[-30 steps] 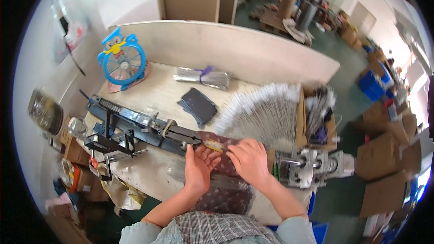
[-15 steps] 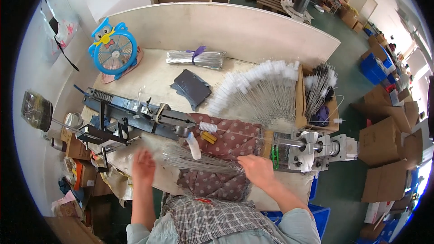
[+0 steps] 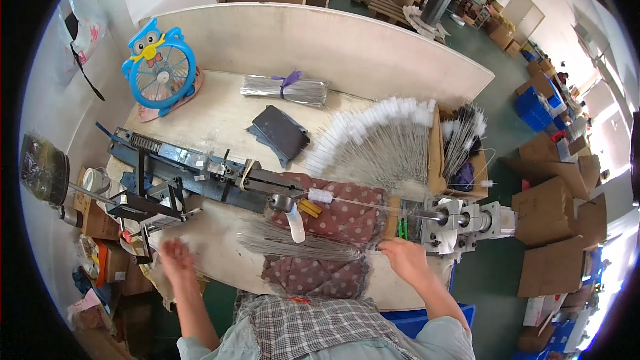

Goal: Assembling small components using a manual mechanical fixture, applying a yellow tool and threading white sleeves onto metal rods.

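My right hand (image 3: 405, 260) is closed in a pinch past the right end of a loose bundle of thin metal wires (image 3: 293, 243); whatever its fingertips hold is too fine to make out. Motion blurs my left hand (image 3: 177, 263), raised near the table's front left edge, below a black metal frame (image 3: 148, 205). A white-bristled brush (image 3: 321, 195) on a straight wire stem lies between a long dark slide rail (image 3: 180, 163) and the metal spindle (image 3: 433, 215) at the right. Beside the brush are a white bottle-like piece (image 3: 296, 225) and a yellow-handled tool (image 3: 309, 208).
Many white-tipped wire brushes (image 3: 380, 133) fan out behind the spindle, next to a cardboard box (image 3: 437, 153) of more brushes. A tied wire bundle (image 3: 307, 91), dark pads (image 3: 280, 132) and a blue fan (image 3: 162, 73) stand farther back. Dotted brown cloth (image 3: 320, 273) covers the front.
My left hand has moved left and down, away from the wire bundle. My right hand has shifted right, off the bundle's end. The whole view has turned slightly.
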Demonstrator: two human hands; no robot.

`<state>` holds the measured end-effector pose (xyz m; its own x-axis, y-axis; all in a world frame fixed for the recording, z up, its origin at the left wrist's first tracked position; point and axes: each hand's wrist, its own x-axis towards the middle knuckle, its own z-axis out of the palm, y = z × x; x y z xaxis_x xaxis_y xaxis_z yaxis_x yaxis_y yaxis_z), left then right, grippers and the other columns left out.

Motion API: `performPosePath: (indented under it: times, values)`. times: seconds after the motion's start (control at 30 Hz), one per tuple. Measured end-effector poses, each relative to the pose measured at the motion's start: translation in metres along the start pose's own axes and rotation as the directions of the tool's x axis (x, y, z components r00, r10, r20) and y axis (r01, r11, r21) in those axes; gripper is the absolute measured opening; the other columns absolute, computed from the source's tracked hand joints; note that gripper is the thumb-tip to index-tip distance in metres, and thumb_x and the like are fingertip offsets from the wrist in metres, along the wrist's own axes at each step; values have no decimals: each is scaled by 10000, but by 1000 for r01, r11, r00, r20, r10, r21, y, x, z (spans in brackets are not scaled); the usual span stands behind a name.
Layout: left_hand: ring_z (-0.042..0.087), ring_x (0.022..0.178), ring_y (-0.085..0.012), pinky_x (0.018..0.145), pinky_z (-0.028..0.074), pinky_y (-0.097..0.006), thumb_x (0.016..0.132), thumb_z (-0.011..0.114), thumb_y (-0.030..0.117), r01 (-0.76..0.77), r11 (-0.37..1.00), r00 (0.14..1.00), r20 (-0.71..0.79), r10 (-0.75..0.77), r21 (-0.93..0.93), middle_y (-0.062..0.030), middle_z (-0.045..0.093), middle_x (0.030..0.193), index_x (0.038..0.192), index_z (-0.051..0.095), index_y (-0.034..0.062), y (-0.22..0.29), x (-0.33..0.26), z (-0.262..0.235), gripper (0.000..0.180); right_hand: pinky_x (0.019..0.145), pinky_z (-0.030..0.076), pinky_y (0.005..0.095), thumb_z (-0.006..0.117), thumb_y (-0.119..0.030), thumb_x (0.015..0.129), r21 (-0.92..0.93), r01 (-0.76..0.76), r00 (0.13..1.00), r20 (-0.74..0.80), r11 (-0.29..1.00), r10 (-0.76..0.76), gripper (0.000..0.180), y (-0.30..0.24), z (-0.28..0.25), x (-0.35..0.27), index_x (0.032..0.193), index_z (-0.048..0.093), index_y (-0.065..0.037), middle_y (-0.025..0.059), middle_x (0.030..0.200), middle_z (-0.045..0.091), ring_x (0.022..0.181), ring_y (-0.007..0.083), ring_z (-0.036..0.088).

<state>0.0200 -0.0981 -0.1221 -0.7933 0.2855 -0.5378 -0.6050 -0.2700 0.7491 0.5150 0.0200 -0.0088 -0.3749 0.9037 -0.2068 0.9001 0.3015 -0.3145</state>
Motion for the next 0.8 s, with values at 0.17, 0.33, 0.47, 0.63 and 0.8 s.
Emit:
performPosePath:
  times: [0.17, 0.33, 0.47, 0.63, 0.8]
  values:
    - [573, 987, -225, 884, 483, -386, 891, 542, 191, 366, 898, 721, 536, -439, 244, -87, 597, 1045, 1081, 554, 50, -58, -136, 99, 237, 674, 519, 409, 523, -86, 836, -30, 35, 999, 10, 999, -35, 216, 6, 9, 2, 1003, 654, -124, 85, 861, 625, 820, 289, 634]
    - [579, 812, -184, 771, 490, -322, 853, 587, 137, 104, 822, 689, 556, -466, 560, -50, 587, 872, 994, 540, 49, -114, -202, 154, 173, 646, 535, 393, 533, -54, 806, 53, 142, 981, -142, 988, -133, 240, 4, 21, -1, 1019, 633, -100, 94, 847, 608, 760, 299, 638]
    - [526, 620, -163, 647, 478, -348, 908, 512, 294, 528, 686, 447, 523, -726, 501, -43, 531, 718, 890, 541, 74, -79, -254, 183, 222, 625, 538, 400, 550, -66, 792, 60, 107, 974, -208, 992, -93, 164, 4, 25, 9, 943, 614, -70, 117, 838, 598, 693, 323, 635]
    - [543, 580, -194, 634, 493, -366, 937, 455, 361, 612, 720, 377, 680, -629, 327, -47, 564, 707, 907, 569, 39, -26, -211, 157, 343, 653, 520, 408, 576, -74, 789, 34, 14, 998, -55, 999, -13, 180, -1, 13, 4, 965, 611, -59, 127, 877, 582, 765, 329, 616]
    - [581, 635, -208, 647, 489, -325, 937, 497, 322, 194, 664, 379, 569, -730, 723, -65, 616, 770, 892, 601, 20, -37, -226, 154, 323, 641, 503, 385, 546, 14, 742, -220, -60, 979, -202, 974, 15, 169, -9, -50, -18, 898, 546, -49, 129, 845, 527, 768, 317, 586]
